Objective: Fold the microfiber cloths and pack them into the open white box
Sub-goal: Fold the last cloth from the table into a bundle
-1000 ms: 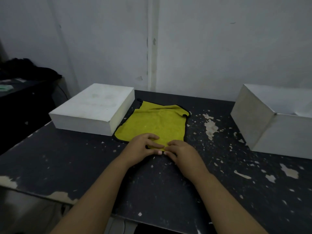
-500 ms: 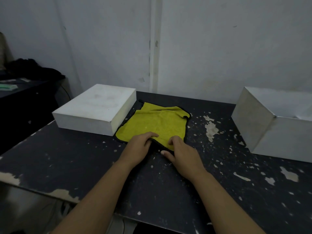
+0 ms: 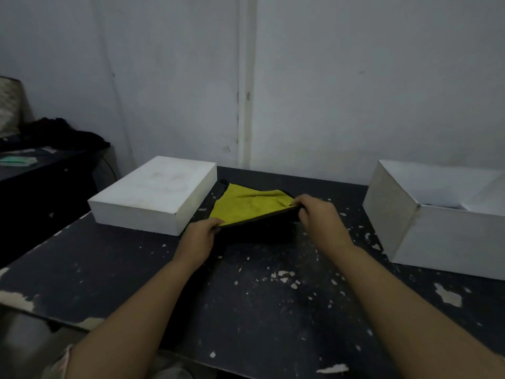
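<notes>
The table [image 3: 246, 310] is dark and its paint is chipped, and a grey wall [image 3: 355, 77] stands behind it. In the middle lies my yellow cloth [image 3: 246, 207] with a black edge (the under side looks dark). My left hand [image 3: 198, 237] pinches its near left corner and my right hand [image 3: 318, 216] pinches the near right corner, so the near edge is lifted off the table. The far part rests down. The open white box [image 3: 410, 231] sits to the right. A closed white box [image 3: 153, 198] is just beside the cloth on the left.
</notes>
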The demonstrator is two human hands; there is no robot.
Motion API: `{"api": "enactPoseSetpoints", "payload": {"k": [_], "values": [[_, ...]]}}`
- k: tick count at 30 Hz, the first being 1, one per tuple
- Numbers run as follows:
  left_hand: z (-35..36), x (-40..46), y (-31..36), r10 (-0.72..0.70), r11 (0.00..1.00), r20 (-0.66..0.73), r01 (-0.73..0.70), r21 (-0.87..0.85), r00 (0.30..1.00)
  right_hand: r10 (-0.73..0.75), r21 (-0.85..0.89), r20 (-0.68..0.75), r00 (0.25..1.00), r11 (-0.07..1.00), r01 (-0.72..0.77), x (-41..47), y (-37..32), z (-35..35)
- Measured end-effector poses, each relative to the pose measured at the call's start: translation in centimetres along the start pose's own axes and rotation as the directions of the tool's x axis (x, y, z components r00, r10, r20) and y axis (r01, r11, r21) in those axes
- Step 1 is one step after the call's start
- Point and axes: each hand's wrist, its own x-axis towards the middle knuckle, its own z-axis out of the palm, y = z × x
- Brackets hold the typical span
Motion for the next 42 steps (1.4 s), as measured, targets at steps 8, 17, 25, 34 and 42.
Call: {"api": "enactPoseSetpoints", "payload": {"k": [8,17,25,34,42], "values": [[-7.9,7.0,7.5,0.026,0.938,-0.218,-0.099,-0.331,0.976,0.051,0.156,-0.223,0.974,0.988,-0.016,5.6,1.7,-10.4],[-13.0,12.2,16.7,0.038,0.647,-0.138,-0.130,-0.752,0.990,0.140,0.435,-0.357,0.923,0.900,0.032,8.5,2.1,-20.0],[-11.5,13.8,18.6,0.014,0.616,-0.061,-0.057,-0.785,0.998,0.324,0.579,-0.309,0.894,0.810,-0.093,8.9,4.2,-21.1],[-11.5,14.1,20.2,0.041,0.459,-0.089,-0.098,-0.883,0.995,0.319,0.629,-0.473,0.822,0.775,0.061,8.9,2.7,-22.6],[-9.9,7.5,18.1,0.053,0.460,0.013,-0.013,-0.888,0.999,0.289,0.623,-0.477,0.830,0.777,0.087,1.9,3.6,-19.0]]}}
